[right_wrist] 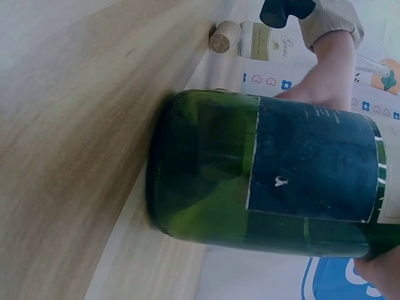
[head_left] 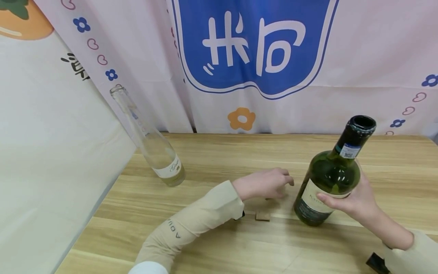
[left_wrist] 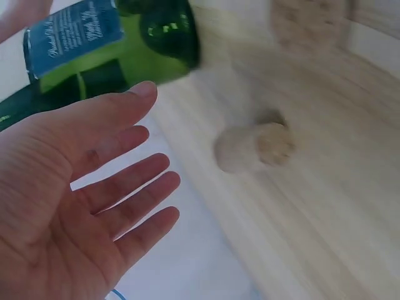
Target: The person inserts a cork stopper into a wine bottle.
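Well under way here, but only partway through, by the look of it! Done so far: grasping the green bottle, right of centre in the head view, with the right hand; uncorked too, gaping darkly at the top. Left over: one cork at the centre of the left wrist view and another cork at upper right, lying loose on the table, not taken up by either hand. Over to a clear bottle at left of the head view: standing upright, untouched.

On to the grip! With the right hand, wrapping snugly round the green body, pressing a thumb across the label. Touching down at the base or just lifted? Impossible to tell. With the left hand, holding nothing: poised near the middle of the head view, showing loosely spread fingers, clear of the centre cork.
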{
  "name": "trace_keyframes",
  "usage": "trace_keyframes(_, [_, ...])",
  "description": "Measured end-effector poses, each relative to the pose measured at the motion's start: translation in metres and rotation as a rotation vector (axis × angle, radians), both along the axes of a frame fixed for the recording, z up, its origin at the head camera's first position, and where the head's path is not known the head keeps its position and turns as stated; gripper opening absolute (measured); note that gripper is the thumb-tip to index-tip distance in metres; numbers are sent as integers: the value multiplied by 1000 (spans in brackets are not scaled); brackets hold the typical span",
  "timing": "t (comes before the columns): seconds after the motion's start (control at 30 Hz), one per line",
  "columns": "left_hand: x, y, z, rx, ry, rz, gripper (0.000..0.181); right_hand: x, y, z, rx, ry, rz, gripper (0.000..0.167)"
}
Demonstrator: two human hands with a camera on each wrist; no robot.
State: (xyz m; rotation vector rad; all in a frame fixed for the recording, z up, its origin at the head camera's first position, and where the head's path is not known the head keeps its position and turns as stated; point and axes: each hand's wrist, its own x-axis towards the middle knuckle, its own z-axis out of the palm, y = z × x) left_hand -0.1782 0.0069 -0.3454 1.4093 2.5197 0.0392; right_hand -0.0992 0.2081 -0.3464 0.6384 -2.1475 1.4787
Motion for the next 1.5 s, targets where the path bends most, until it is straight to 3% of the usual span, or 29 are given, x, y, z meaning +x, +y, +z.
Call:
trace_keyframes(0.13, [-3,-10,-8,-2,71,-48,31,-1,0,-1,-8,21,0,94])
trace_keyframes(0.3, [-5,-19,-16,4,90,-48,8,-2,1,-4,2,56,-6,94])
trace_keyframes(0.47, [-4,-23,-19,17,84,-11,21,-3,1,-4,-10,57,8,94])
trace_keyframes(0.87, [-1,-26,-22,18,71,8,24,-2,0,-4,7,44,-1,93])
trace_keyframes(1.0, [1,-29,-11,64,5,54,15,-3,0,-4,-2,45,7,93])
trace_keyframes(1.07, [3,-29,-1,103,14,48,8,-3,0,-4,-19,44,25,92])
trace_keyframes(1.2, [7,-27,20,181,129,-3,6,-3,0,-4,-36,39,43,91])
trace_keyframes(1.33, [14,-26,42,276,241,-8,11,-2,1,-3,-3,38,16,93])
trace_keyframes(1.5, [20,-26,62,492,323,-39,13,-2,1,-3,18,54,1,94])
